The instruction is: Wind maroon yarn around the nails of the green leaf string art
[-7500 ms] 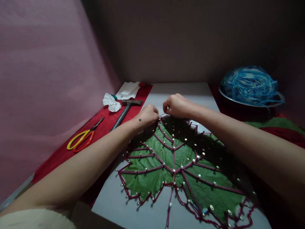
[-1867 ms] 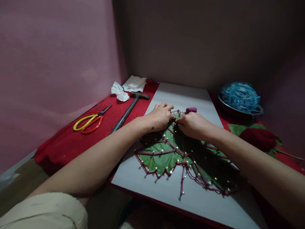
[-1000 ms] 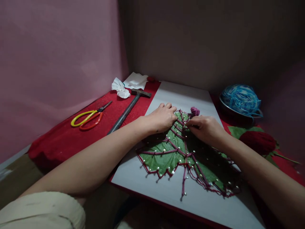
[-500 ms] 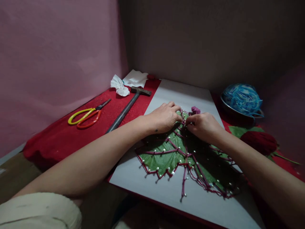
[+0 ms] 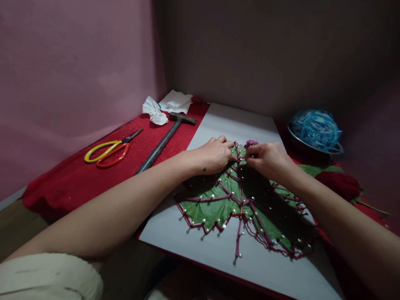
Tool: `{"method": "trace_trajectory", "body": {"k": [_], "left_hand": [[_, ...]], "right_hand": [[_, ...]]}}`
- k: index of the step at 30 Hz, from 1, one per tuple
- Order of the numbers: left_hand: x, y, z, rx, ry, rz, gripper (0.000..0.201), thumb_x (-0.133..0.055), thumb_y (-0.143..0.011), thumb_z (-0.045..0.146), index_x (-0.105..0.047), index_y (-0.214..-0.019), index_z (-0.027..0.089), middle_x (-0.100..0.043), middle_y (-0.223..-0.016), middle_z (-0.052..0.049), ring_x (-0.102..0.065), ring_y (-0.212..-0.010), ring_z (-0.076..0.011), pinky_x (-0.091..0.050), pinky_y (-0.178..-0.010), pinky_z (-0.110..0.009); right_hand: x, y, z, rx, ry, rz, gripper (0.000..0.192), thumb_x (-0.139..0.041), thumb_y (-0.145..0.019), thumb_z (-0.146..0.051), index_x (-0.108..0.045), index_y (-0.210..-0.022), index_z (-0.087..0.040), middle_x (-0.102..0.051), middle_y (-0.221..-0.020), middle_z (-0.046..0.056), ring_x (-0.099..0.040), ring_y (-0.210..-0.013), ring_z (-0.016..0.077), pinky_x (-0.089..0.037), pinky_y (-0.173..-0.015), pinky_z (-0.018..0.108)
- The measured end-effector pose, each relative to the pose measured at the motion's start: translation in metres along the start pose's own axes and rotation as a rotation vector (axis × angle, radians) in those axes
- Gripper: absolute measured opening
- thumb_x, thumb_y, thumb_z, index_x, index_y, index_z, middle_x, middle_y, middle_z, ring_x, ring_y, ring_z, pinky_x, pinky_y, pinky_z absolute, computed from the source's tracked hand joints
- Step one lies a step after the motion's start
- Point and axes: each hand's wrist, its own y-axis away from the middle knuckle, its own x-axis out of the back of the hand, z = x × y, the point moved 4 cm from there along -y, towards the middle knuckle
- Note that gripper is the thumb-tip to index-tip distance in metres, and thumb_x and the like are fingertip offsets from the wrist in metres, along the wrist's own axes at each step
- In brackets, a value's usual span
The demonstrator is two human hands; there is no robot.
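Observation:
A green leaf (image 5: pixel 200 210) lies on a white board (image 5: pixel 187 237), ringed by several silver nails. Dark red yarn runs round the leaf's edge, and purple yarn (image 5: pixel 240 181) follows its veins and stem. Near the leaf's far tip, my left hand (image 5: pixel 215 156) rests with bent fingers, forefinger and thumb apart beside the nails. Just to its right, my right hand (image 5: pixel 268 159) is closed in a pinch on the purple yarn, close to a nail. A small purple yarn ball (image 5: pixel 251 143) shows behind my right fingers, partly hidden.
Left of the board, a hammer (image 5: pixel 162 143) and yellow-and-red-handled scissors (image 5: pixel 114 151) lie on red cloth (image 5: pixel 71 183). Crumpled white paper (image 5: pixel 154 111) sits farther back. At right are blue yarn (image 5: pixel 315 129) in a metal bowl (image 5: pixel 308 146) and a dark red yarn ball (image 5: pixel 338 185).
My right hand has shifted slightly up and away from the nails, its pinch now a little higher. My left hand stays by the leaf tip. The whole view has moved slightly.

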Motion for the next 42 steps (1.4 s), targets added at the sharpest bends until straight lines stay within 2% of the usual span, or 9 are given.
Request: {"method": "trace_trajectory", "body": {"k": [2,4,9,15,21,25,27,32,42], "left_hand": [[0.0,0.0,0.0,0.004,-0.004,-0.002,0.046,-0.038,-0.085,0.014,-0.062,-0.12,0.032,-0.048,-0.13,-0.009,-0.04,-0.112,-0.0283,-0.038,-0.089,-0.042],[0.0,0.0,0.0,0.004,-0.004,0.002,0.048,-0.038,-0.085,0.014,-0.061,-0.122,0.033,-0.049,-0.128,-0.009,-0.041,-0.111,-0.0286,-0.037,-0.088,-0.042],[0.0,0.0,0.001,0.013,-0.001,0.0,0.047,-0.038,-0.085,0.014,-0.061,-0.121,0.034,-0.052,-0.122,-0.009,-0.042,-0.108,-0.028,-0.038,-0.084,-0.041],[0.001,0.0,0.0,0.025,0.029,-0.043,0.05,-0.036,-0.085,0.011,-0.06,-0.121,0.035,-0.053,-0.121,-0.008,-0.042,-0.107,-0.0273,-0.037,-0.084,-0.041],[0.001,0.001,-0.002,0.047,0.077,-0.046,0.052,-0.038,-0.083,0.01,-0.059,-0.123,0.034,-0.054,-0.12,-0.008,-0.041,-0.109,-0.0276,-0.036,-0.088,-0.043],[0.001,0.0,-0.004,0.049,0.109,-0.043,0.055,-0.039,-0.08,0.007,-0.059,-0.123,0.036,-0.054,-0.122,-0.007,-0.042,-0.108,-0.0276,-0.036,-0.089,-0.044],[0.001,0.0,-0.006,0.035,0.118,-0.032,0.059,-0.041,-0.077,0.005,-0.059,-0.123,0.037,-0.054,-0.122,-0.007,-0.042,-0.108,-0.0266,-0.036,-0.09,-0.043],[0.0,0.001,-0.008,0.014,0.08,-0.018,0.064,-0.041,-0.074,0.001,-0.059,-0.121,0.042,-0.052,-0.127,-0.003,-0.042,-0.109,-0.0249,-0.035,-0.091,-0.041],[0.004,0.002,0.001,-0.018,0.016,0.014,0.045,-0.04,-0.087,0.013,-0.063,-0.117,0.037,-0.054,-0.126,-0.005,-0.043,-0.106,-0.0264,-0.032,-0.088,-0.04]], "right_hand": [[-0.002,-0.007,0.004,-0.099,-0.023,-0.06,0.017,-0.055,-0.066,-0.02,-0.072,-0.065,-0.018,-0.055,-0.047,0.0,-0.046,-0.048,0.0115,-0.032,-0.049,0.025],[-0.003,-0.013,0.005,-0.134,-0.025,-0.082,0.016,-0.056,-0.066,-0.02,-0.072,-0.063,-0.017,-0.053,-0.044,0.0,-0.046,-0.046,0.0116,-0.031,-0.047,0.024],[0.0,-0.014,-0.005,-0.134,0.047,-0.003,0.02,-0.053,-0.069,-0.018,-0.073,-0.069,-0.016,-0.062,-0.054,0.005,-0.05,-0.05,0.0139,-0.03,-0.048,0.026],[-0.007,0.004,-0.023,0.02,0.23,0.05,0.024,-0.049,-0.078,-0.022,-0.073,-0.078,-0.018,-0.07,-0.071,0.01,-0.058,-0.061,0.0184,-0.03,-0.051,0.028],[-0.01,0.013,-0.012,0.16,0.304,0.019,0.024,-0.049,-0.081,-0.023,-0.073,-0.084,-0.021,-0.071,-0.072,0.007,-0.058,-0.061,0.0186,-0.031,-0.053,0.029],[-0.01,0.019,-0.01,0.463,0.293,-0.032,0.026,-0.048,-0.078,-0.012,-0.073,-0.08,-0.019,-0.07,-0.076,0.006,-0.058,-0.07,0.0171,-0.037,-0.067,0.029],[-0.012,0.023,-0.012,0.546,0.327,-0.068,0.027,-0.046,-0.078,-0.009,-0.071,-0.078,-0.016,-0.067,-0.073,0.007,-0.057,-0.069,0.017,-0.037,-0.073,0.031],[-0.014,0.027,-0.016,0.561,0.391,-0.069,0.024,-0.045,-0.077,-0.009,-0.069,-0.075,-0.014,-0.064,-0.069,0.007,-0.053,-0.066,0.0162,-0.034,-0.073,0.033],[-0.012,0.025,-0.013,0.532,0.335,-0.099,0.023,-0.046,-0.076,-0.009,-0.069,-0.074,-0.014,-0.063,-0.069,0.006,-0.054,-0.067,0.0172,-0.033,-0.074,0.034]]}}
